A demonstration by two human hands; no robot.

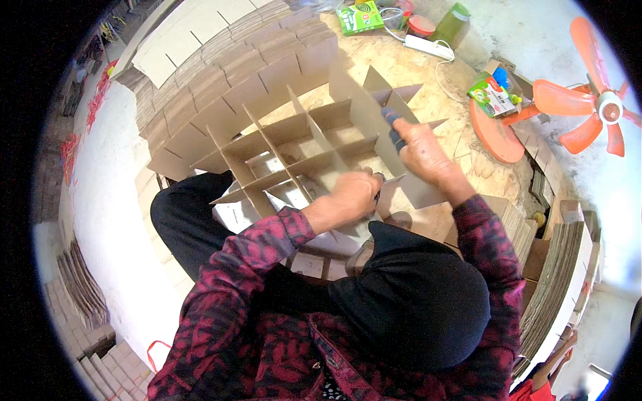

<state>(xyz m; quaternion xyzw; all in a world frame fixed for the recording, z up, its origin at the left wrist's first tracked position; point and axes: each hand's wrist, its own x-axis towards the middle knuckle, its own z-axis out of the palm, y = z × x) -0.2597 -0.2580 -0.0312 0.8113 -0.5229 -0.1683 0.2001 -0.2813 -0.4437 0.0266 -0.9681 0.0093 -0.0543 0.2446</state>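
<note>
A grid of interlocked cardboard divider strips (334, 115) stands on edge in front of me, forming several square cells. My left hand (348, 197) is closed at its near edge, with a dark covering on a fingertip; the fingers look pinched on a strip there. My right hand (424, 154), also with dark coverings on its fingers, is closed on a cardboard strip (364, 100) at the right side of the grid. That strip is slightly blurred and slants across the grid's right end. The palms hide where each hand meets the cardboard.
Stacked slotted cardboard strips (234, 73) line the far left. A wooden board (461, 127) lies under the grid. Beyond are a power strip (428, 47), a green jar (451, 25) and an orange fan (575, 100). Cardboard stacks (552, 294) and another person's red sleeve (535, 391) are at right.
</note>
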